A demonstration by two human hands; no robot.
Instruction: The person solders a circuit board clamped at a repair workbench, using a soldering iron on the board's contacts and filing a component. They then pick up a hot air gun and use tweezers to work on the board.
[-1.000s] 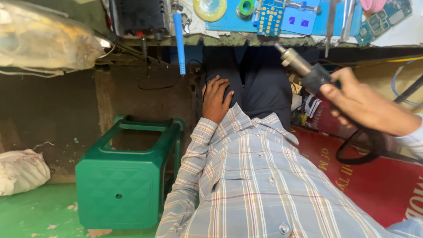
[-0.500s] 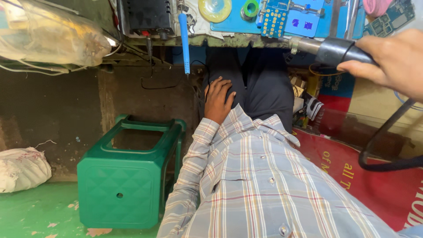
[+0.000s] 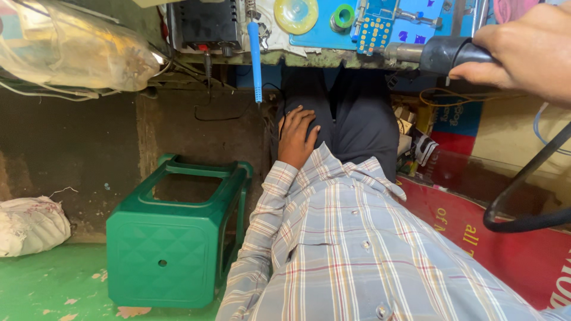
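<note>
1. Black and metal-nosed, the hot-air tool [image 3: 437, 54] sits at the bench's [image 3: 309, 58] front edge, near its right end, its silver nozzle pointing left toward a small blue circuit board [image 3: 376, 32].
2. The tool lies in the right hand [image 3: 523, 50], well apart from the left hand [image 3: 295, 138], which is lower down and to the left, below the bench edge.
3. The right hand is closed around the tool's black barrel, fingers [image 3: 476, 70] curled under it, thumb side on top.
4. The left hand lies flat and spread on the dark trousers [image 3: 357, 125] at the thigh, holding nothing; its checked sleeve [image 3: 267, 208] runs down toward the camera.
5. The tool has a dull silver tip, a black body, and a thick black cable [image 3: 523, 196] that loops down from behind the hand at the right edge of view.
6. A blue-handled iron [image 3: 255, 56] hangs over the bench's front edge, left of the tool.
7. A green stool [image 3: 172, 238] stands on the green floor [image 3: 53, 285], just left of the left arm.
</note>
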